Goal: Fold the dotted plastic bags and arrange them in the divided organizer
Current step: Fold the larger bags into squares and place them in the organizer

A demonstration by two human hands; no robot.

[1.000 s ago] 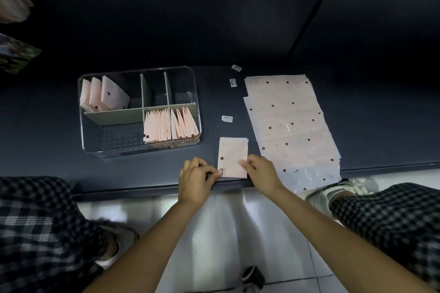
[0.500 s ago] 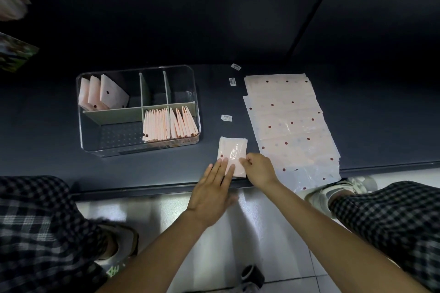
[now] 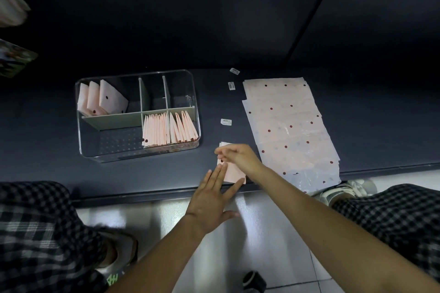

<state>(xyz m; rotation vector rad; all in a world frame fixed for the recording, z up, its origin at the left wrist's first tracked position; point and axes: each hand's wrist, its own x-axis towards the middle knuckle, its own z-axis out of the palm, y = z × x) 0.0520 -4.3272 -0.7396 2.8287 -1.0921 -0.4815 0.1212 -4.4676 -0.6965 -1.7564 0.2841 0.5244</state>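
Folded dotted bag (image 3: 232, 170) at lower centre of frame, flat on dark shelf (image 3: 381, 131) near its front edge. Left hand (image 3: 210, 204) flat, straight fingers pressing bag. Right hand (image 3: 238, 156) pinching bag's upper left edge. Clear divided organizer (image 3: 138, 154) centre left, part-filled; unfolded bag stack (image 3: 290, 126) right.

No text can be read. Three small white stickers (image 3: 226, 122) on the table (image 3: 369, 126), at about 11 o'clock from the folded bag, carry dark print too small and blurred to make out.
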